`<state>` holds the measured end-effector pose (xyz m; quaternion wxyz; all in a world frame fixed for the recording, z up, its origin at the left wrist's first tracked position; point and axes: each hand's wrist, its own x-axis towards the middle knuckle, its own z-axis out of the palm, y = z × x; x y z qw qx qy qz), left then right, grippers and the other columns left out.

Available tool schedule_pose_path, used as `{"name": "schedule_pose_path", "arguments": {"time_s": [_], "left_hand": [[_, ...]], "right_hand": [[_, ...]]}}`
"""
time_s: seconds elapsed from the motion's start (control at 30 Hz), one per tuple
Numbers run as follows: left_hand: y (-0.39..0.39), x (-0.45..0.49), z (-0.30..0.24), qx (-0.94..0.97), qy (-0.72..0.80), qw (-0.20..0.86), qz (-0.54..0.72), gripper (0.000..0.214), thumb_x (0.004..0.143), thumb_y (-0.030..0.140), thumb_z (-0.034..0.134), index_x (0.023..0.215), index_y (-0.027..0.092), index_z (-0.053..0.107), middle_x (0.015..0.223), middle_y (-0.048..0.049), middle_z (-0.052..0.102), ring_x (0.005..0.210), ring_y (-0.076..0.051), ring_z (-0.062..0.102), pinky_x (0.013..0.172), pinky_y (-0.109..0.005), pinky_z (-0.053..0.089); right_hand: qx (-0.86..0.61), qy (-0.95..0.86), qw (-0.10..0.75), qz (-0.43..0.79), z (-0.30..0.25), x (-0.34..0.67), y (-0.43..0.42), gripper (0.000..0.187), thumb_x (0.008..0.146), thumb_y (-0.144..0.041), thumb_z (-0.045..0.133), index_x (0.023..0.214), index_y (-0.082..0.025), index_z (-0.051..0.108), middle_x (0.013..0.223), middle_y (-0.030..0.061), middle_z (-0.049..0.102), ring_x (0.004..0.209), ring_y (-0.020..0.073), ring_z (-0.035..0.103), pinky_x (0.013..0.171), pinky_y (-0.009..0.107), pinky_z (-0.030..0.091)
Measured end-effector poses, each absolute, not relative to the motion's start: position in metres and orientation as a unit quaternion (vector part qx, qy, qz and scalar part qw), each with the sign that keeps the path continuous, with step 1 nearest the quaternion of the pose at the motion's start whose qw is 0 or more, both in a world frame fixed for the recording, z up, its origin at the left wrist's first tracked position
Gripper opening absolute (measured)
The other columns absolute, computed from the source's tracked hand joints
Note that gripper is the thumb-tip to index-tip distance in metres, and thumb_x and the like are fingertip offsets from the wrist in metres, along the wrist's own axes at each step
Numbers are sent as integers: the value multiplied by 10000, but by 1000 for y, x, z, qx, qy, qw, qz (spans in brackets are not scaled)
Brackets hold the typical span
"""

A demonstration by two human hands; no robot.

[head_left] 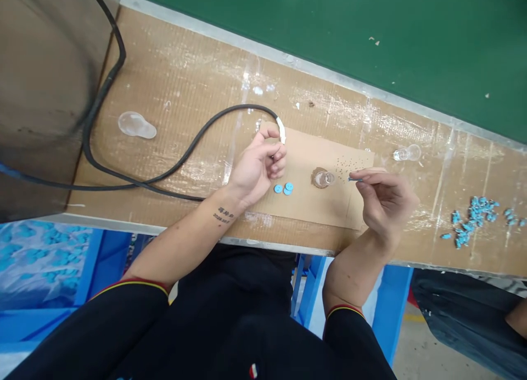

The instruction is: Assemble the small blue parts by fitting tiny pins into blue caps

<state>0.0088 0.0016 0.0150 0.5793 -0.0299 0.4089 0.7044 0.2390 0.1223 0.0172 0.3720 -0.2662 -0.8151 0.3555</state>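
Brown cardboard (185, 67) lay beside a green surface (349, 34). The person's right hand (387, 199) pinched a small blue piece (354, 179). The left hand (259, 168) curled by the white end (281, 130) of a black cable (247, 106); whether it gripped that could not be told. Between the hands, a little clear cup (323, 178) sat on a card sheet (313, 149), with three blue discs (289, 186) to its left. Farther right lay a blue heap (477, 210).

Person is wearing a black shirt (230, 319); sleeves (119, 319) are showing red-and-yellow trim (135, 281); dark lettering (223, 213) is marking left forearm (181, 248).
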Motion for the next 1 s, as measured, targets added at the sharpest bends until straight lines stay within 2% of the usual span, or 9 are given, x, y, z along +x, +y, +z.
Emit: {"name": "schedule_pose_path", "arguments": {"time_s": [0.1, 0.23, 0.37, 0.5, 0.63, 0.7, 0.83, 1.0], "left_hand": [[4, 11, 12, -40, 398, 547, 735, 211, 961, 130, 643, 1111, 266, 586, 733, 63, 523, 593, -72, 581, 590, -195, 467], [5, 9, 11, -45, 393, 521, 756, 231, 956, 198, 743, 1140, 278, 629, 767, 65, 601, 713, -85, 686, 668, -197, 519], [5, 8, 12, -50, 397, 519, 755, 174, 917, 204, 803, 1005, 234, 656, 715, 84, 633, 613, -54, 667, 595, -171, 495], [5, 9, 13, -34, 399, 528, 749, 201, 882, 132, 820, 825, 183, 634, 688, 82, 668, 551, -29, 642, 539, -141, 453], [6, 10, 13, -30, 408, 533, 740, 147, 854, 115, 840, 843, 168, 703, 758, 41, 749, 635, -56, 719, 550, -134, 472], [6, 10, 12, -29, 410, 544, 732, 107, 866, 94, 816, 883, 165, 738, 803, 16, 780, 720, -89, 769, 569, -139, 494], [4, 10, 11, -30, 402, 561, 723, 125, 886, 63, 770, 945, 173, 768, 900, -12, 815, 890, -159, 820, 622, -158, 539], [3, 11, 10, -26, 399, 568, 720, 143, 876, 48, 766, 949, 171, 772, 927, -24, 821, 941, -183, 824, 631, -160, 544]], "right_hand": [[-263, -820, 371, 347, 16, 239, 123, 69, 966, -340, 720, 931, -288, 690, 867, 14, 789, 881, 217, 778, 791, 435, 677], [-286, -827, 360, 324, 12, 243, 123, 33, 972, -318, 707, 970, -290, 725, 898, 17, 793, 894, 220, 789, 804, 435, 692], [-288, -839, 334, 319, 8, 246, 125, 99, 976, -276, 692, 1059, -291, 744, 965, 22, 791, 902, 209, 791, 787, 407, 693], [-268, -827, 355, 343, 7, 244, 126, 255, 927, -245, 752, 1170, -299, 701, 995, 13, 774, 838, 179, 788, 732, 353, 693], [-270, -823, 368, 337, 6, 243, 126, 368, 901, -256, 787, 1242, -315, 662, 993, -4, 790, 850, 181, 795, 737, 351, 709], [-266, -823, 381, 328, 6, 243, 126, 348, 890, -251, 801, 1213, -313, 687, 979, -7, 803, 836, 179, 797, 728, 347, 711], [-282, -826, 385, 301, 8, 242, 125, 164, 888, -266, 809, 1043, -286, 758, 919, 13, 813, 793, 197, 797, 703, 369, 708], [-288, -826, 395, 280, 12, 240, 122, 94, 875, -301, 821, 952, -280, 771, 881, 19, 812, 785, 219, 799, 709, 408, 712]]}}
